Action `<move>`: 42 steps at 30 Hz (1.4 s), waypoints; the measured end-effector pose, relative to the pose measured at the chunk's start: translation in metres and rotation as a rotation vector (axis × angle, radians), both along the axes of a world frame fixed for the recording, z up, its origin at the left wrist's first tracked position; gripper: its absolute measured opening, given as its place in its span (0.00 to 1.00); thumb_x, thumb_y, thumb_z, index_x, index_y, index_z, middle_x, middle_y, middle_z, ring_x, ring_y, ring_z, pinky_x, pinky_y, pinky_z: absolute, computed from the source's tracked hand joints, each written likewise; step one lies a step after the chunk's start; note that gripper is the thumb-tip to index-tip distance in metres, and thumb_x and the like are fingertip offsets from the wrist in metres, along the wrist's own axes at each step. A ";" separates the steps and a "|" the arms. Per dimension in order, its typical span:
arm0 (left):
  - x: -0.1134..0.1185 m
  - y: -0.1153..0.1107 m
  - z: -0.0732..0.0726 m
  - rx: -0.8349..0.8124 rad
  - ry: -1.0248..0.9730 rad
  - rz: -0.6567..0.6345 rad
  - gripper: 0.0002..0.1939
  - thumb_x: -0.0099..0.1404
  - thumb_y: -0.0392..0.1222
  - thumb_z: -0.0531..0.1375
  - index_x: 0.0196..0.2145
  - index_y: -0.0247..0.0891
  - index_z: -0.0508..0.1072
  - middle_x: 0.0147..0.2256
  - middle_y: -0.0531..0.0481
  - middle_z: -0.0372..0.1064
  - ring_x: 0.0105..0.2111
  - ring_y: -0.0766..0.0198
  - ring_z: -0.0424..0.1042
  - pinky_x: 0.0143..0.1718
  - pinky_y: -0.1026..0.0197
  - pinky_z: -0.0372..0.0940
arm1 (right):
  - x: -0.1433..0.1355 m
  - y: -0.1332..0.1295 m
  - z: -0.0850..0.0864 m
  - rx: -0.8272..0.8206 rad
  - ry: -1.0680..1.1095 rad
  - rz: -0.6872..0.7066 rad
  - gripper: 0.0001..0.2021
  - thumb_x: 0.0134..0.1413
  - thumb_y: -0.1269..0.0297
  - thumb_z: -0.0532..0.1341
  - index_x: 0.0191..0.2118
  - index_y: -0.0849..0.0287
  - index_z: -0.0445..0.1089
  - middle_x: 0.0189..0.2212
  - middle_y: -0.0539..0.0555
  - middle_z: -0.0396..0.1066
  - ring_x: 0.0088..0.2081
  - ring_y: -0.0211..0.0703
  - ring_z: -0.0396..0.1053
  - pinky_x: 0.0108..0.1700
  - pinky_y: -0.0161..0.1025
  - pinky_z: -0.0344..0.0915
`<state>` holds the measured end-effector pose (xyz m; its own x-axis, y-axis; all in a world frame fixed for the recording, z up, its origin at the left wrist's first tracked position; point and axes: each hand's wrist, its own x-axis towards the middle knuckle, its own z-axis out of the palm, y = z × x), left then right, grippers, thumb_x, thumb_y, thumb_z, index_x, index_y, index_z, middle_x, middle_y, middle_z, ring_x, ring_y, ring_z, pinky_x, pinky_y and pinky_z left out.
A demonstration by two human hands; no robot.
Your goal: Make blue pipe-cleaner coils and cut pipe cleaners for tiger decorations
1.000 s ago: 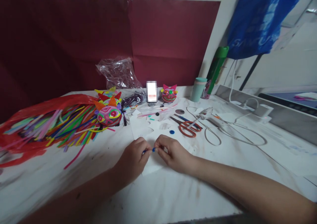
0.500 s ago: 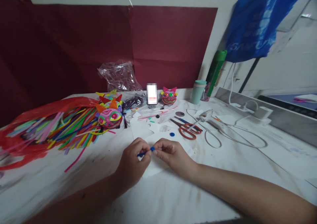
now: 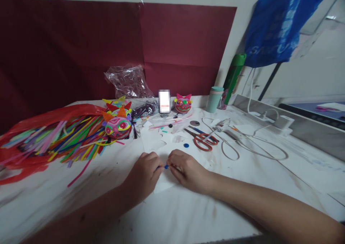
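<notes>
My left hand (image 3: 148, 170) pinches a short blue pipe cleaner (image 3: 166, 167), most of it hidden by the fingers. From the other side my right hand (image 3: 185, 168) grips the rolled end of it between thumb and fingertips. Both hands meet just above a white paper sheet (image 3: 152, 141) on the marbled table. Beyond them lies a flat blue disc (image 3: 186, 145), apart from the hands. Orange-handled scissors (image 3: 203, 142) rest to its right.
Colourful pipe cleaners (image 3: 78, 136) spill from a red bag (image 3: 61, 111) at left, beside a lion-head ornament (image 3: 118, 125). A smaller lion head (image 3: 183, 103), phone (image 3: 164, 102) and green cup (image 3: 215, 99) stand at the back. A glue gun (image 3: 221, 125) with its cable lies at right.
Both hands have dipped slightly, and the left fingers now cover more of the blue pipe cleaner. The view has shifted a little.
</notes>
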<state>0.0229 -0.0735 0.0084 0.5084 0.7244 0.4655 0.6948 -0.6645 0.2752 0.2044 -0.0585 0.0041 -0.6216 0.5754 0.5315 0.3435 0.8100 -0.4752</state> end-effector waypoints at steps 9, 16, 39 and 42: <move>0.006 -0.006 0.005 0.007 -0.167 -0.002 0.08 0.56 0.30 0.50 0.22 0.38 0.63 0.24 0.51 0.63 0.28 0.64 0.63 0.31 0.61 0.58 | -0.003 -0.004 0.001 -0.153 0.090 -0.036 0.06 0.51 0.75 0.55 0.28 0.61 0.66 0.26 0.53 0.65 0.29 0.38 0.63 0.32 0.34 0.61; 0.008 -0.007 0.008 -0.198 -0.542 0.109 0.06 0.56 0.35 0.52 0.22 0.39 0.64 0.24 0.54 0.61 0.26 0.66 0.64 0.29 0.64 0.60 | -0.012 -0.003 -0.006 -0.558 0.448 -0.044 0.07 0.50 0.61 0.60 0.30 0.60 0.67 0.26 0.49 0.64 0.29 0.36 0.62 0.32 0.34 0.61; 0.004 -0.007 -0.001 0.014 -0.081 -0.034 0.08 0.56 0.29 0.50 0.23 0.38 0.62 0.25 0.51 0.63 0.28 0.63 0.62 0.31 0.60 0.58 | 0.001 -0.004 0.006 -0.128 0.018 0.035 0.06 0.51 0.76 0.53 0.27 0.61 0.63 0.26 0.53 0.62 0.29 0.38 0.61 0.32 0.34 0.59; 0.007 -0.008 0.003 -0.005 -0.243 0.036 0.07 0.56 0.29 0.51 0.23 0.38 0.62 0.24 0.53 0.61 0.27 0.65 0.62 0.29 0.63 0.58 | -0.003 -0.003 0.004 -0.331 0.198 -0.028 0.05 0.52 0.70 0.56 0.27 0.61 0.65 0.26 0.51 0.64 0.30 0.37 0.62 0.32 0.34 0.59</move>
